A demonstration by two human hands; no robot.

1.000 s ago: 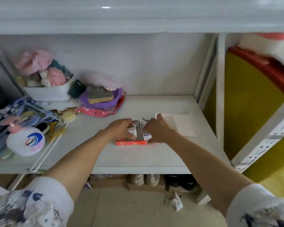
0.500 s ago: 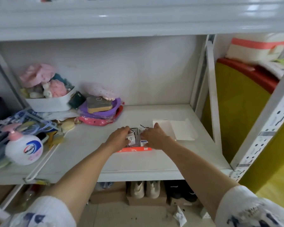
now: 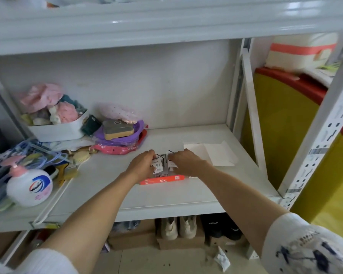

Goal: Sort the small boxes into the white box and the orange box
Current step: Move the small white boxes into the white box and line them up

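A shallow orange box (image 3: 162,179) lies on the white shelf (image 3: 166,196), near its middle. Several small white boxes (image 3: 160,165) stand upright in it, packed side by side. My left hand (image 3: 144,164) grips the small boxes from the left, and my right hand (image 3: 183,162) presses on them from the right. A flat white box (image 3: 212,156) lies just behind and to the right of my right hand, with nothing visible in it. My hands hide most of the small boxes.
Clutter fills the shelf's left side: a soap pump bottle (image 3: 29,186), a white tub of pink items (image 3: 53,119), a purple basin (image 3: 119,133), brushes. A slotted upright post (image 3: 317,139) stands at right. Shoes (image 3: 178,226) sit below the shelf.
Both hands stay on the small boxes in the orange box. The camera view has tilted up slightly, so the shelf sits lower in frame.
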